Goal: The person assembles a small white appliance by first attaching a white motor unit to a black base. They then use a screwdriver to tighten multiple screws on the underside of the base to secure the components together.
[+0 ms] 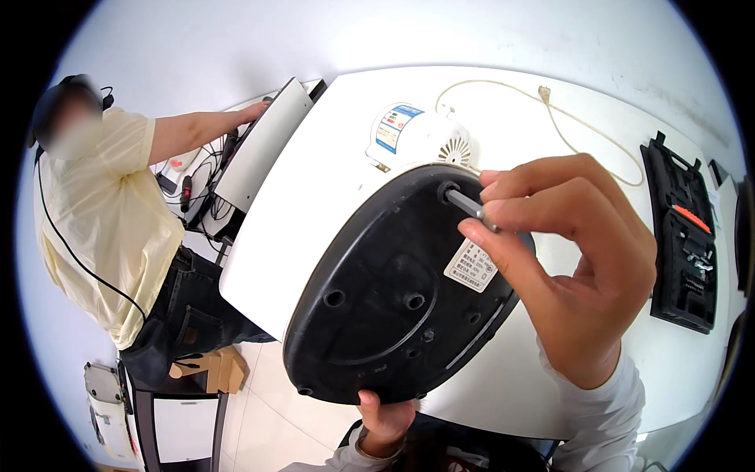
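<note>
A black oval appliance base (370,259) is tipped up with its underside facing me, showing several round holes and a pale label (470,266). My left hand (387,418) grips its lower rim, thumb on the underside and the other fingers mostly hidden. My right hand (586,252) pinches a short, hexagonal metal tool bit (465,206) between thumb and fingertips. The far end of the bit sits at a hole near the base's top edge; how deep it reaches I cannot tell. Beyond the base lies a white rounded housing (425,126) with vent slots and a blue-and-white label.
The white table (275,236) carries a pale cord with a plug (544,94) and, at right, an opened black tool case (683,252) holding an orange-handled tool. At left, a person in a yellow shirt (110,228) works at another desk with tangled cables. Cardboard (224,370) lies below.
</note>
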The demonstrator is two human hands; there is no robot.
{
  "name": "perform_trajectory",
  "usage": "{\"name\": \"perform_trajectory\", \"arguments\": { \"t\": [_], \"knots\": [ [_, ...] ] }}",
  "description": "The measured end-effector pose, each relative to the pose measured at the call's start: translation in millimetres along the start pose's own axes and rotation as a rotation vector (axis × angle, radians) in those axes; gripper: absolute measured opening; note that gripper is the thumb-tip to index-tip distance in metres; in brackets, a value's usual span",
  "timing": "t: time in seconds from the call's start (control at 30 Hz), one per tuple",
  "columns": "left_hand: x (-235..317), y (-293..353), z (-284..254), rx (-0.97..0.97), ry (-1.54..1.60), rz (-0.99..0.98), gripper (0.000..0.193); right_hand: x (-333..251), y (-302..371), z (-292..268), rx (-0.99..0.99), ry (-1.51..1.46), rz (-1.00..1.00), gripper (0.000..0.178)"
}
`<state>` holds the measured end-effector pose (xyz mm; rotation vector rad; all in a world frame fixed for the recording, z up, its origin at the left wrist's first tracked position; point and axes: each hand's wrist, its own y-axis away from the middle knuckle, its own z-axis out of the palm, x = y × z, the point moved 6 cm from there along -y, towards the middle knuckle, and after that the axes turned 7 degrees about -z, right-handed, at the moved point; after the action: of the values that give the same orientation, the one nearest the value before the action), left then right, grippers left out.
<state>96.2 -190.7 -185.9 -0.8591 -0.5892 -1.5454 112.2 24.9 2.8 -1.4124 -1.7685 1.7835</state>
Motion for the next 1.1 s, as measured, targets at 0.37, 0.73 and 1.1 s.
{"name": "perform_trajectory", "arguments": {
  "t": [0.37,0.73,1.1],
  "knots": [
    [-1.8,-4.3,1.8,-0.069,0.017,-0.048,0.062,3.9,-3.2,1.1,-0.028,0.030,-0.087,0.021],
    [-5.0,-0.3,-3.0,-0.016,0.000,-0.035,0.061,4.6,-0.6,-2.5,-0.047,0.068,-0.161,0.023],
    [-4.5,0.1,-4.6,-0.040,0.010,-0.008,0.062,-5.2,-0.7,6.2,-0.147,0.165,-0.110,0.028]
  ]
}}
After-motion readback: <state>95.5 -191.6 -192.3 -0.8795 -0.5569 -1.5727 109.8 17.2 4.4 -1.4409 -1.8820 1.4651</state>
